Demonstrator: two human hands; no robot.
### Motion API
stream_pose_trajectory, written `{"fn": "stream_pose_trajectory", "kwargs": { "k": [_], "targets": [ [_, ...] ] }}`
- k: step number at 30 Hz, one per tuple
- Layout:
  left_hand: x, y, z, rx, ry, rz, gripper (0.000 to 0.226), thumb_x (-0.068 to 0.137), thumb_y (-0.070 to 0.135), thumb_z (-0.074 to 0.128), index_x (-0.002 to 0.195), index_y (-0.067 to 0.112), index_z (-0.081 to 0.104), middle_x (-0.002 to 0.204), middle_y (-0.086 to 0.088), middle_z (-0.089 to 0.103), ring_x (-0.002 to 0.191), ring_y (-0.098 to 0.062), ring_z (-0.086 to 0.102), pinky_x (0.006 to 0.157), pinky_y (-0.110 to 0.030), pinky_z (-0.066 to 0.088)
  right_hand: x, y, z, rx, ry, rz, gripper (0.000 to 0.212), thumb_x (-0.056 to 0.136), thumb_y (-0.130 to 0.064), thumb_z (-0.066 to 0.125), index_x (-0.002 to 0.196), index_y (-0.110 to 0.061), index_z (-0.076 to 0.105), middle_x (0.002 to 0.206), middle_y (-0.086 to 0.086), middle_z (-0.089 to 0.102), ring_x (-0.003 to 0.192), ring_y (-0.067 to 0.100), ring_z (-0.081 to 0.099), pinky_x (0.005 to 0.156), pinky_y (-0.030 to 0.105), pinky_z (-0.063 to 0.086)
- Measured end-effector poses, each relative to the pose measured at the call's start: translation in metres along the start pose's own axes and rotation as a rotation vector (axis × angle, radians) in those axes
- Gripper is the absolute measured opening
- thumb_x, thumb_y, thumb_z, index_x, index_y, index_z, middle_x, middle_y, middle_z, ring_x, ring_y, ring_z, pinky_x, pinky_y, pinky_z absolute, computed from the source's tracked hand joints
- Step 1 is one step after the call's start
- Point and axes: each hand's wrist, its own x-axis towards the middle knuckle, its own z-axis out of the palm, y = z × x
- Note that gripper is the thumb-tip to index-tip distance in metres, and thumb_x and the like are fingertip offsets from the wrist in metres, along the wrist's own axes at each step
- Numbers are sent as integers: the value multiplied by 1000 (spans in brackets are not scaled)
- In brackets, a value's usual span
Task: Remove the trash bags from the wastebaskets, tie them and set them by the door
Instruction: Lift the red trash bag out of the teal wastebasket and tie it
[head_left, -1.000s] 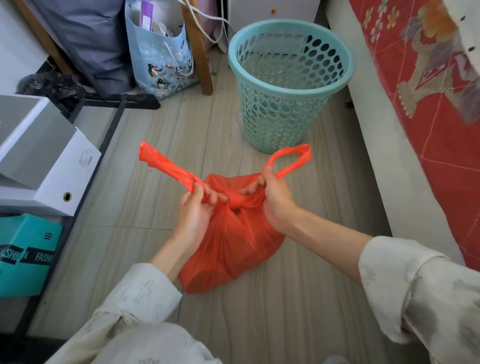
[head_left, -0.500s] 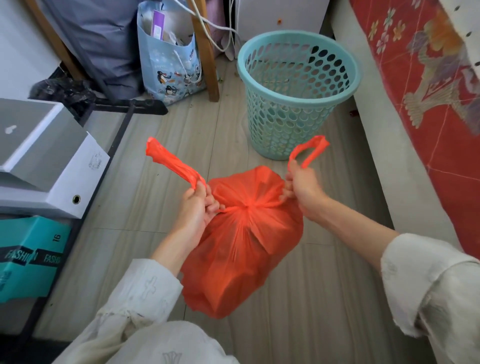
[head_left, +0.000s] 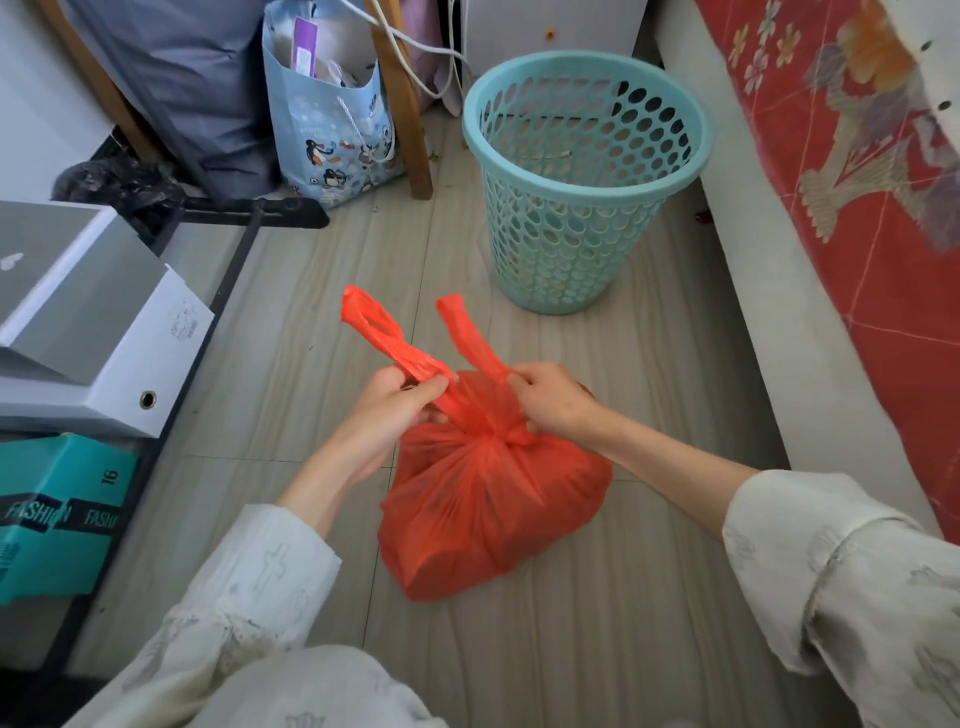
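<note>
Since the earlier frames, both hands are drawing inward and the orange trash bag (head_left: 493, 499) is now sitting on the floor (head_left: 311, 312), just in front of the teal wastebasket (head_left: 582, 171), which is standing unlined. Left hand (head_left: 387, 415) is gripping one bag handle; right hand (head_left: 550, 397) is pinching the other. Bag contents are not discernible. At rear left, a penguin-print paper bag (head_left: 332, 135) is holding packets.
</note>
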Motion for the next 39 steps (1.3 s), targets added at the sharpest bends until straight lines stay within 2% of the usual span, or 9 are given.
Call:
{"fn": "stream_pose_trajectory", "kwargs": {
  "k": [5, 9, 11, 15, 19, 23, 28, 35, 39],
  "targets": [
    [-2, 27, 14, -86, -46, 84, 10, 84, -2, 55, 78, 4, 60, 69, -6, 63, 54, -7, 64, 54, -18, 55, -9, -4, 5, -70, -147, -129, 25, 86, -2, 44, 65, -11, 56, 50, -6, 45, 29, -2, 43, 37, 10, 31],
    [9, 33, 18, -147, 91, 64, 10, 83, -1, 58, 75, 5, 59, 68, -8, 63, 47, -6, 62, 50, -15, 54, -17, -10, 5, 38, -303, -151, 13, 87, -6, 57, 95, -15, 61, 62, -14, 48, 36, -11, 47, 37, 5, 32],
    [14, 29, 17, -160, 113, 69, 12, 84, 1, 57, 74, 6, 59, 64, -4, 66, 47, -4, 62, 52, -14, 54, -18, -8, 6, 33, -291, -150, 8, 92, -17, 55, 84, -18, 58, 61, -12, 46, 36, -7, 48, 34, 5, 32],
    [17, 9, 17, 176, 112, 199, 12, 91, 12, 51, 97, 7, 59, 80, 1, 63, 59, 6, 60, 62, -7, 47, -16, -2, 7, 52, -226, -30, 36, 98, -31, 39, 64, -19, 44, 56, -1, 39, 44, 10, 37, 29, 14, 28],
    [5, -27, 12, 591, -59, 294, 54, 81, 22, 66, 127, 10, 41, 109, 5, 51, 96, -5, 54, 83, -8, 38, -9, -4, 2, 104, -102, 36, 40, 98, -31, 39, 61, -18, 47, 54, 1, 43, 44, 14, 37, 28, 13, 25],
    [0, -32, 5, 781, -81, 387, 15, 87, 20, 57, 94, 7, 60, 85, -3, 62, 88, -22, 61, 71, -25, 36, -1, -3, -1, -20, -20, 34, 50, 96, -29, 40, 50, -15, 52, 31, -7, 49, 30, 0, 46, 33, 8, 30],
    [-12, -3, 8, 587, -113, 573, 29, 83, 39, 47, 59, 23, 53, 54, 8, 48, 56, -2, 47, 58, -16, 34, 14, 7, -9, 34, 21, 162, 46, 95, -23, 38, 55, -15, 58, 33, -7, 55, 39, 5, 51, 50, 21, 39],
    [-21, 1, 21, 767, -216, 726, 44, 80, 39, 46, 46, 25, 23, 43, 4, 24, 45, -8, 23, 50, -14, 21, 11, 4, -17, 296, -24, 185, 36, 97, -16, 43, 64, -11, 57, 34, -6, 54, 28, -2, 47, 34, 8, 36],
    [-13, -7, 12, 954, -336, 541, 47, 76, 54, 40, 54, 13, 39, 47, -1, 38, 50, -21, 40, 54, -37, 40, 5, 7, -27, 280, -99, 143, 34, 96, -20, 45, 64, -15, 53, 44, -2, 48, 27, -1, 40, 32, 9, 26]
  ]
}}
